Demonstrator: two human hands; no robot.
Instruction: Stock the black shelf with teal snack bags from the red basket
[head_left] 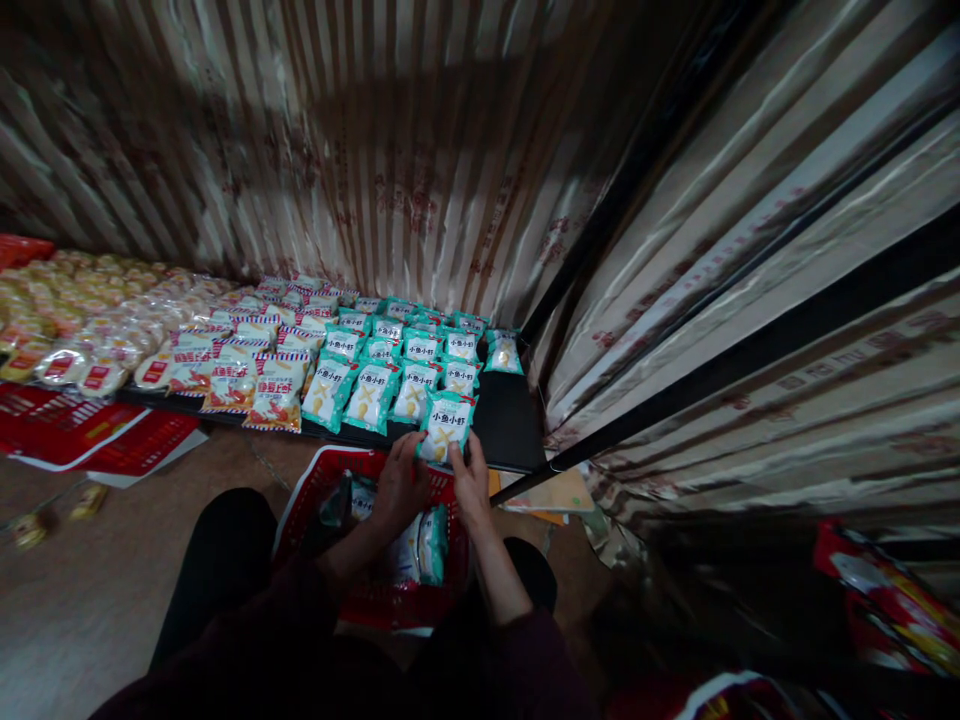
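Both of my hands grip one teal-and-white snack packet [448,420] above the front edge of a low black shelf [506,415]. My left hand [403,480] pinches its left side, and my right hand [470,475] is closed on its lower right side with the thumb on the front. Rows of matching teal packets [373,392] lie on the shelf just beyond and to the left. A lone packet [503,351] sits at the shelf's right back. Beneath my forearms, between my knees, a red basket [300,500] holds several more teal packets [431,545].
Red-and-white snack packets [276,388] and round wrapped cakes [101,372] fill the shelf's left. Another red basket [45,425] is at the far left. A black pole [675,395] slants along the right, beside a striped cloth [420,150]. Colourful packaging [892,600] lies lower right.
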